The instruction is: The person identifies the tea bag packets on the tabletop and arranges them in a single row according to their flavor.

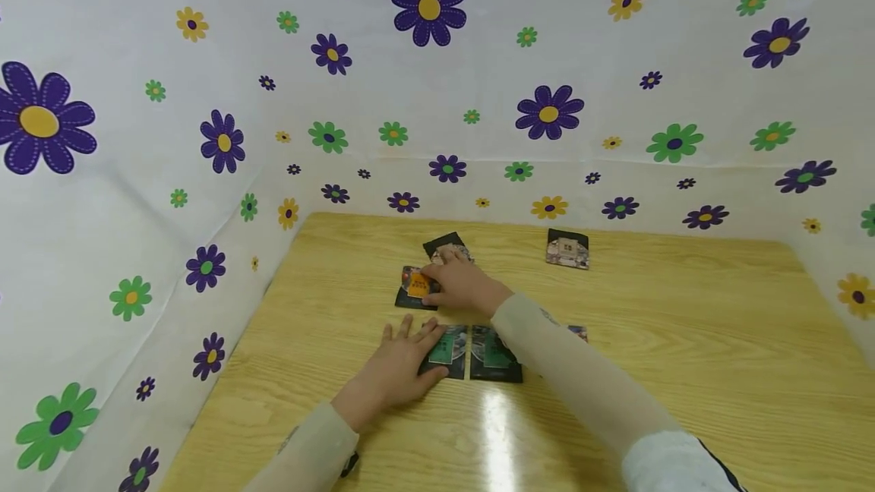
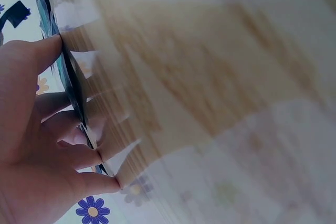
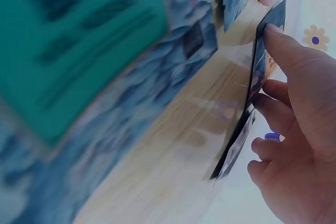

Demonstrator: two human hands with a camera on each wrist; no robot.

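Note:
My right hand (image 1: 465, 283) lies over a flat dark packet with an orange label (image 1: 413, 301), its thumb and curled forefinger at the packet's right side. Its other fingers reach over a dark packet with a pale picture (image 1: 440, 243) just behind. Lower down, my left hand (image 1: 396, 370) spreads its fingers, with fingertips and thumb at the left edge of a green-labelled packet (image 1: 454, 355). A second green-labelled packet (image 1: 495, 370) lies beside it, partly under the right forearm. In the right wrist view, a green-labelled packet (image 3: 79, 51) looms close.
Toward the back right of the wood-grain table (image 1: 683, 340) lies another pale-pictured packet (image 1: 567, 260). One more packet (image 1: 579, 331) peeks out from behind the right sleeve. Flower-printed white sheeting (image 1: 478, 67) walls the back and sides.

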